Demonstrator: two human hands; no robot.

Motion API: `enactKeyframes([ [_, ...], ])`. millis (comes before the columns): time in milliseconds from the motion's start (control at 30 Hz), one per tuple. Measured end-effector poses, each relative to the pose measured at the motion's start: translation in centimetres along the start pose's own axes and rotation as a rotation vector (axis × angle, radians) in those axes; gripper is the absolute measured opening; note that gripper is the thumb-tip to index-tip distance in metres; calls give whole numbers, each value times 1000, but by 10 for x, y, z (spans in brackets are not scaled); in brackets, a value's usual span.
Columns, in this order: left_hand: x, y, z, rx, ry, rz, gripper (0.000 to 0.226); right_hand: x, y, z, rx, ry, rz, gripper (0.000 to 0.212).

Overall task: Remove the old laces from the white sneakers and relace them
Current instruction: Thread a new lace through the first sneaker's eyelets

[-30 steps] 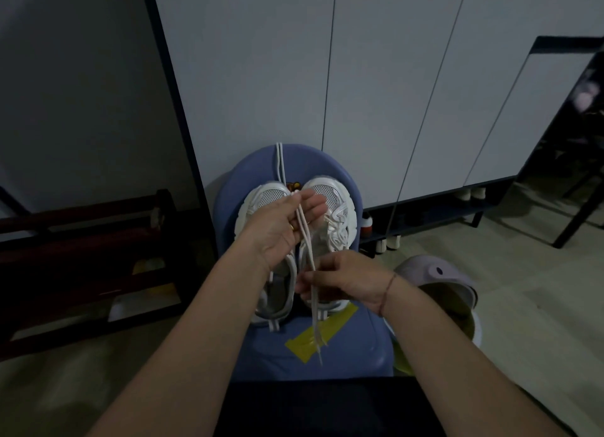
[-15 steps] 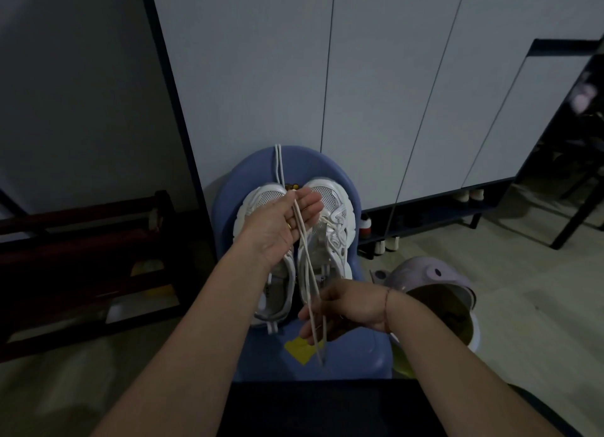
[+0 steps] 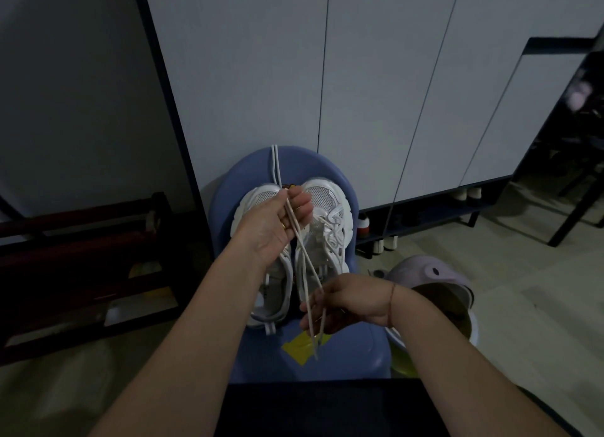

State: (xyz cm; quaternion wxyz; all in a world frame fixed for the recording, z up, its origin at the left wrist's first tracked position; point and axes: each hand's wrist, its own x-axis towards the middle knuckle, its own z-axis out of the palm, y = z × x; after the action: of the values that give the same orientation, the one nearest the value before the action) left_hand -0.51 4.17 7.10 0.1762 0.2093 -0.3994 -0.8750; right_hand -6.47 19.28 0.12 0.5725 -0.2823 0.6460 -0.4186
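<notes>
Two white sneakers lie side by side on a blue stool (image 3: 346,348), toes away from me. The left sneaker (image 3: 277,286) shows an open throat with no lace visible; the right sneaker (image 3: 333,221) still has lace loops over its tongue. My left hand (image 3: 277,227) holds a doubled white lace (image 3: 302,253) above the toes. Both strands run down to my right hand (image 3: 340,302), which pinches them near their ends. The lace tips hang over a yellow patch (image 3: 299,348). Another white lace (image 3: 274,165) lies over the stool's far rim.
White cabinet doors (image 3: 376,93) rise behind the stool, with shoes in the gap under them. A dark wooden rack (image 3: 81,257) stands at the left. A pale purple bin (image 3: 431,279) sits on the floor right of the stool. A dark table frame (image 3: 575,181) is far right.
My right hand slid down the lace toward me, from mid-shoe to the stool's front. The strands now stretch longer between both hands. My left hand stayed over the toes.
</notes>
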Motion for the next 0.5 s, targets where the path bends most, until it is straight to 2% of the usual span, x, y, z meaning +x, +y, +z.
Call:
enactKeyframes([
  [367,9,-2,-4,-41,-33,12,30,-4,-6,3,92,-55,-56,30],
  [433,6,-3,-3,29,-43,-3,28,1,-5,3,184,-4,-91,36],
  [500,0,-8,-2,167,-96,-47,27,8,-8,3,395,63,-152,42],
])
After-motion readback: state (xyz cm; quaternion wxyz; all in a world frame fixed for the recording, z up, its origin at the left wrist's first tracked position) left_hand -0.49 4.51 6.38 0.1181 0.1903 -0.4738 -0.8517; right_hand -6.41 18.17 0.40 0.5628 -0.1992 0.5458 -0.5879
